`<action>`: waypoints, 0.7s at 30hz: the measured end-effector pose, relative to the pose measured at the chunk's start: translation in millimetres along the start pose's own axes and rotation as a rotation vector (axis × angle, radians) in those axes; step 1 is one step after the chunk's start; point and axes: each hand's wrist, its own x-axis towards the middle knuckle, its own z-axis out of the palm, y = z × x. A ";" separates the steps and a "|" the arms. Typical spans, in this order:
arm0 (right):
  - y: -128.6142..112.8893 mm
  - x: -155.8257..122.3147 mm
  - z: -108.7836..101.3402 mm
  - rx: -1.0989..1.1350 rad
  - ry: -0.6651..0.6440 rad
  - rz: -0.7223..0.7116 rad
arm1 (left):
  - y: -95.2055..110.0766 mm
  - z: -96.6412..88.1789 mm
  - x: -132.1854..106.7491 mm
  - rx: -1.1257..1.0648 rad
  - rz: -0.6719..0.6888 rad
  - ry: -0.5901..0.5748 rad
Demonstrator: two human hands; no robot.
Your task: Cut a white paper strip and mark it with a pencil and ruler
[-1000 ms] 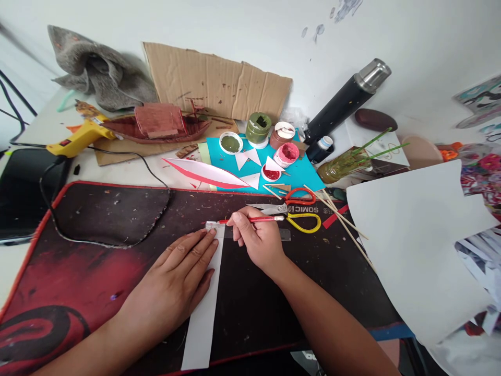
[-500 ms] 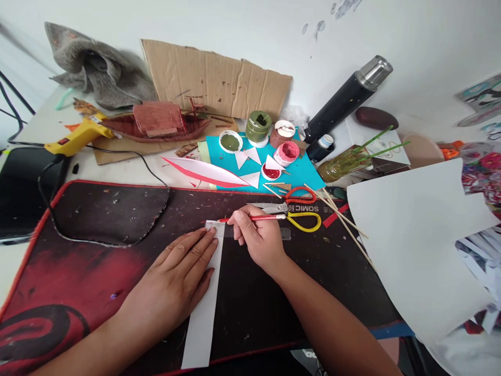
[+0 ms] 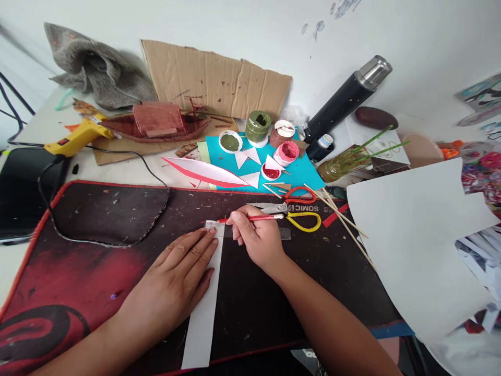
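Note:
A long white paper strip (image 3: pixel 202 313) lies on the dark desk mat, its far end under a clear ruler (image 3: pixel 285 233). My left hand (image 3: pixel 178 277) lies flat over the strip, its extended fingertips pressing on the ruler's end. In my right hand (image 3: pixel 256 235) is a red pencil (image 3: pixel 266 217) with a white end, its point down at the strip's far edge. The ruler runs under my right hand and shows again past it. Scissors (image 3: pixel 291 209) with one red and one yellow handle lie just beyond my right hand.
A yellow glue gun (image 3: pixel 78 137) and a brown model boat (image 3: pixel 156 125) stand at the back left. Paint pots (image 3: pixel 258 126) sit on blue paper (image 3: pixel 309 175). Thin sticks (image 3: pixel 348 224) and a large white sheet (image 3: pixel 415 250) lie right. A black cord (image 3: pixel 105 244) loops across the mat.
My right hand and the pencil have shifted very slightly to the left along the strip's far edge. My left hand, the ruler and the strip stay in place.

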 end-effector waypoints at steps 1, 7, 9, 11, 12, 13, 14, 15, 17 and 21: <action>0.0 0.1 -0.1 0.008 0.004 0.000 | 0.0 0.0 -0.1 0.004 0.005 -0.002; 0.1 -0.2 -0.7 0.034 0.011 0.008 | 0.0 1.1 -1.5 -0.007 -0.013 0.002; -0.2 -0.5 -0.7 0.017 0.007 0.015 | -0.1 1.2 -1.3 -0.008 -0.015 0.003; -0.5 -0.6 -0.7 0.003 0.005 0.024 | -0.1 0.9 -0.7 -0.011 -0.016 0.008; -0.5 -0.6 -0.7 0.001 0.005 0.024 | -0.1 0.6 -0.3 -0.013 -0.015 0.008; -0.5 -0.5 -0.6 0.003 0.004 0.021 | 0.0 0.4 0.0 -0.014 -0.014 0.009; -0.5 -0.4 -0.6 0.007 0.003 0.014 | 0.0 0.2 0.3 -0.015 -0.014 0.010; -0.4 -0.2 -0.6 0.009 0.001 0.009 | 0.1 0.0 0.4 -0.016 -0.017 0.009; -0.2 0.1 -0.4 0.007 0.001 0.006 | 0.3 0.0 0.2 -0.023 -0.030 0.011; 0.6 0.4 0.0 -0.020 -0.003 0.019 | 0.3 0.5 -0.6 -0.038 -0.042 0.014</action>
